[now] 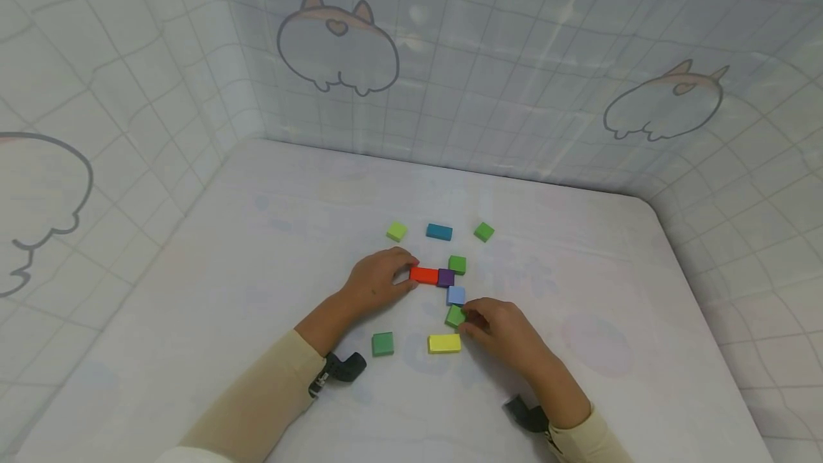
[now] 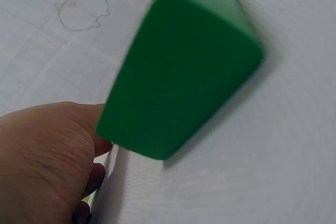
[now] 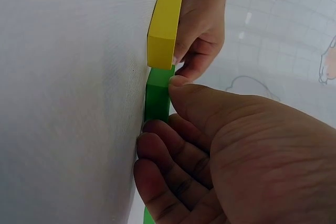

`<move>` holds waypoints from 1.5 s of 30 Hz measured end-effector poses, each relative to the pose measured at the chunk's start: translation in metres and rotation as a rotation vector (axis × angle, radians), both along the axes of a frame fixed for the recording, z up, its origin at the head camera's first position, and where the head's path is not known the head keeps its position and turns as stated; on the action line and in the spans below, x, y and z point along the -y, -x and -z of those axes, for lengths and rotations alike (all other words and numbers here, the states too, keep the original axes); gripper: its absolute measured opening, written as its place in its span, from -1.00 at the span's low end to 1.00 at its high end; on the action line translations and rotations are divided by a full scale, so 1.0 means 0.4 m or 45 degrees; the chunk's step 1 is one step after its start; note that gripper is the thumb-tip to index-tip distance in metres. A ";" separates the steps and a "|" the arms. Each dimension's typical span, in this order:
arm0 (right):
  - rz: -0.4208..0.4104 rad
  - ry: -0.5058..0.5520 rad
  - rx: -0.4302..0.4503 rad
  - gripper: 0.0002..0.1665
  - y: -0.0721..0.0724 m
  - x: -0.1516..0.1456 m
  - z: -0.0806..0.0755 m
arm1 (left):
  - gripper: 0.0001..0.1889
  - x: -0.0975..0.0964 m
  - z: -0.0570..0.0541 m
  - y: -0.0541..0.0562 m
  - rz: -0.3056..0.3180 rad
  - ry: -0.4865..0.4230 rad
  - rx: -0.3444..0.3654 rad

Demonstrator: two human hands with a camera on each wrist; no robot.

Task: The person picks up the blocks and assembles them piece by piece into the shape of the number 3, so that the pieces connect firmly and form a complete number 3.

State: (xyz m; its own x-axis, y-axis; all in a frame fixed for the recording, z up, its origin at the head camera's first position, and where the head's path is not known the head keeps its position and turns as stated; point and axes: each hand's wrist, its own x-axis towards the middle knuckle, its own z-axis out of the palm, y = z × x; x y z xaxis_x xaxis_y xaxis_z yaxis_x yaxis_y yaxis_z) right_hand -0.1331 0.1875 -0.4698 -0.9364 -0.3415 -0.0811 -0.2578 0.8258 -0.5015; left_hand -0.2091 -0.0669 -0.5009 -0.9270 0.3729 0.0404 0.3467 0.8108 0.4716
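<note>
In the head view my left hand [image 1: 378, 281] pinches the left end of a red block [image 1: 424, 275] between thumb and fingers. The red block's right end meets a dark purple cube [image 1: 446, 278]. A green cube [image 1: 457, 264] sits just behind the purple one, and a light blue cube [image 1: 456, 296] lies in front. My right hand [image 1: 506, 331] pinches another green block [image 1: 454, 316], close to the light blue cube. The right wrist view shows the thumb and fingers on this green block [image 3: 157, 95]. The left wrist view does not show the red block.
A yellow block [image 1: 444, 344] and a darker green block [image 1: 382, 344] lie at the front. Farther back are a lime block [image 1: 396, 231], a teal block [image 1: 439, 232] and a green block [image 1: 484, 231]. Patterned curtains [image 1: 501, 70] hang around the white table [image 1: 257, 234].
</note>
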 end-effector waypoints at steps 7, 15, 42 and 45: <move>0.039 -0.008 0.043 -0.59 -0.001 0.003 -0.005 | -0.57 0.001 -0.002 -0.003 0.002 -0.011 -0.007; 0.043 -0.004 0.050 -0.59 -0.003 0.003 -0.007 | -0.57 0.001 -0.003 -0.004 0.005 -0.007 -0.002; 0.049 -0.012 0.027 -0.58 0.003 0.008 0.003 | -0.57 0.002 0.002 0.000 0.005 -0.015 -0.008; 0.050 -0.016 0.030 -0.58 0.004 0.008 0.004 | -0.57 0.002 0.003 0.000 0.002 -0.013 0.001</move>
